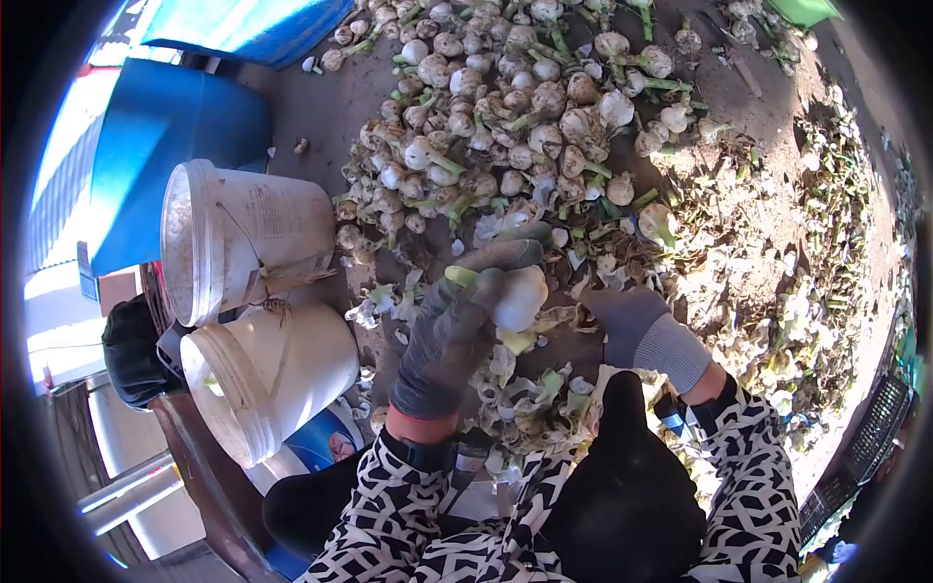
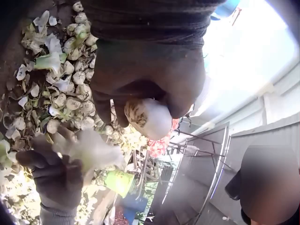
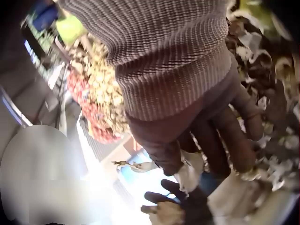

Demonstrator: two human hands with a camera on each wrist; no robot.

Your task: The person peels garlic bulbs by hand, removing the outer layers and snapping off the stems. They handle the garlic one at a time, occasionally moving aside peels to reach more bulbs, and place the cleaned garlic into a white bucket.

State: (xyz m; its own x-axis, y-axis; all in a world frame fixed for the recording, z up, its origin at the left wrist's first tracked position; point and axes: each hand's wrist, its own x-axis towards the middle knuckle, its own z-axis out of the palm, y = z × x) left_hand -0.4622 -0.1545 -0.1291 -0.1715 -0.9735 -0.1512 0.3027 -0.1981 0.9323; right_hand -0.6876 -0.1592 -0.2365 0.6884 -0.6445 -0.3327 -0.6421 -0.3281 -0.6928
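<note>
A white garlic bulb (image 1: 520, 297) with a short green stem (image 1: 462, 276) is held in the gloved left hand (image 1: 447, 335). The left wrist view shows the fingers of the left hand (image 2: 147, 77) curled round the bulb (image 2: 149, 118), which has a dirty brown patch. To its right in the head view is the gloved right hand (image 1: 646, 335), apart from the bulb. Pale peel (image 3: 190, 173) is pinched at the thumb of the right hand (image 3: 187, 122); it looks blurred in the left wrist view.
Many garlic bulbs (image 1: 486, 107) with stems lie heaped on the ground ahead. Peelings (image 1: 748, 223) are strewn at the right and below the hands. Two white buckets (image 1: 282, 219) (image 1: 311, 364) stand at the left, near a blue container (image 1: 175, 146). A black crate (image 1: 880, 428) is at the far right.
</note>
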